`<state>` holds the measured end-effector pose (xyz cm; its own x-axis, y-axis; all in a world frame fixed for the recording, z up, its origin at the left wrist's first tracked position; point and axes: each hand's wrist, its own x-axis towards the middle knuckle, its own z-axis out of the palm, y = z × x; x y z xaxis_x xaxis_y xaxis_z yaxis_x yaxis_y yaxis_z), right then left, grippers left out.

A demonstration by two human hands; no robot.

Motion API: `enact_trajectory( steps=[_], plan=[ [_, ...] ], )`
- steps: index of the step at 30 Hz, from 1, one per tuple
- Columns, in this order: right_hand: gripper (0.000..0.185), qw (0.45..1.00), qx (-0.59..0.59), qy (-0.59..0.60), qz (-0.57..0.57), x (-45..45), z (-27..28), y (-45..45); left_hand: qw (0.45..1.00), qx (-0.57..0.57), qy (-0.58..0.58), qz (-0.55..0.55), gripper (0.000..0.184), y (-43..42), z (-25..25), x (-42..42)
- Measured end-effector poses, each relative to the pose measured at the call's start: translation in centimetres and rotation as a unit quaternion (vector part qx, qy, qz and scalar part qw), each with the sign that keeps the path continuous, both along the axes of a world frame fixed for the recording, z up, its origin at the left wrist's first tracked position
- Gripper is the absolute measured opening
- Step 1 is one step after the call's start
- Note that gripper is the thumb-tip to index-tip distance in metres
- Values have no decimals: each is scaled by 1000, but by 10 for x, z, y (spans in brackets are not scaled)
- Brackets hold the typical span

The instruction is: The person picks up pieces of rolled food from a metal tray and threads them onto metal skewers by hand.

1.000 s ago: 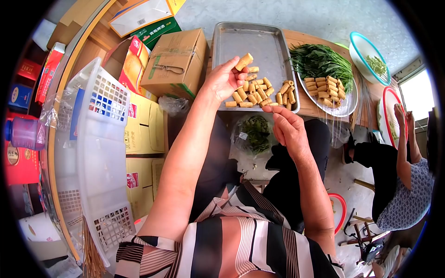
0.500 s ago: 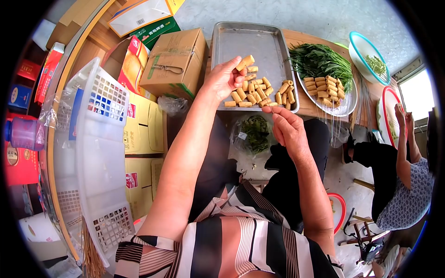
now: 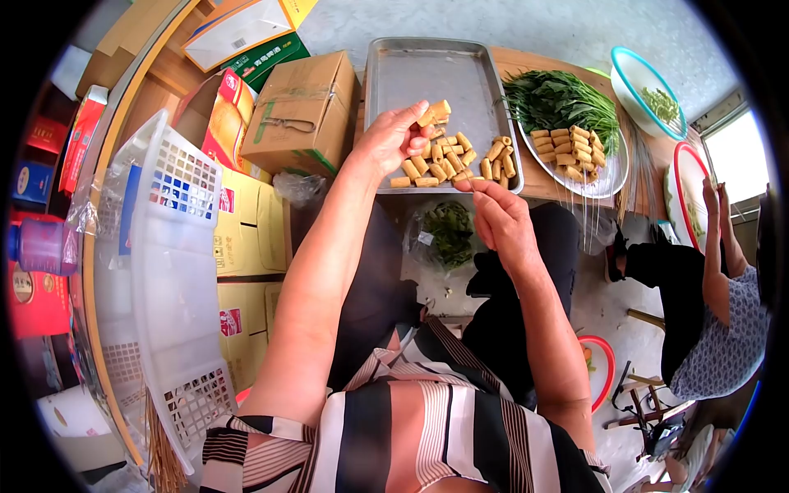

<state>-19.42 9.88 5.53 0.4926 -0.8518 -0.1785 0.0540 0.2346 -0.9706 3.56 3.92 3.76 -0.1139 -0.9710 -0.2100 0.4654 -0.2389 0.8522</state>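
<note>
My left hand (image 3: 393,138), raised over the near left part of a metal tray (image 3: 427,74), pinches a short tan tofu-skin roll (image 3: 436,112) between thumb and fingers. My right hand (image 3: 501,218) is closed in a pinch at the tray's near edge, on what looks like a thin skewer; most of it is hidden or too fine to follow. Several more loose rolls (image 3: 448,156) lie in the near half of the tray, between and beyond my hands. A small group of rolls (image 3: 500,156) sits together at the tray's right side.
Right of the tray, a white plate (image 3: 608,187) bears skewered rolls (image 3: 575,152) and leafy greens (image 3: 559,103). Beyond stands a blue-rimmed basin (image 3: 633,115). Cartons (image 3: 296,111) and a white plastic basket (image 3: 173,271) crowd the left. Another person (image 3: 719,329) sits at the right.
The whole view has shifted slightly, so the tray and plate appear further left. Both hands keep nearly the same pose, the left still holding the roll.
</note>
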Motion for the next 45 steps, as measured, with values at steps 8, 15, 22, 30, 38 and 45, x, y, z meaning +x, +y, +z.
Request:
enact_trajectory(
  steps=[8,15,22,30,38,45],
  plan=[
    [26,1000,-12,-14,-21,10,-7,-11,996,6,-53,-71,35,-1,-3,-16],
    [25,997,8,-42,-66,11,-14,-20,987,-5,-93,-129,33,0,-11,-31],
    [23,990,34,-82,-108,1,-12,-26,826,-49,-546,-134,22,-28,-35,-6],
    [25,990,45,-77,-105,-5,-7,-22,618,-57,-723,-303,29,-49,-96,24],
    [24,992,44,-74,-90,-8,-9,-20,623,-1,-736,-265,24,-42,-99,21],
    [25,995,34,-40,-80,-7,-9,-18,662,81,-688,-287,13,-49,-78,28]
  ],
)
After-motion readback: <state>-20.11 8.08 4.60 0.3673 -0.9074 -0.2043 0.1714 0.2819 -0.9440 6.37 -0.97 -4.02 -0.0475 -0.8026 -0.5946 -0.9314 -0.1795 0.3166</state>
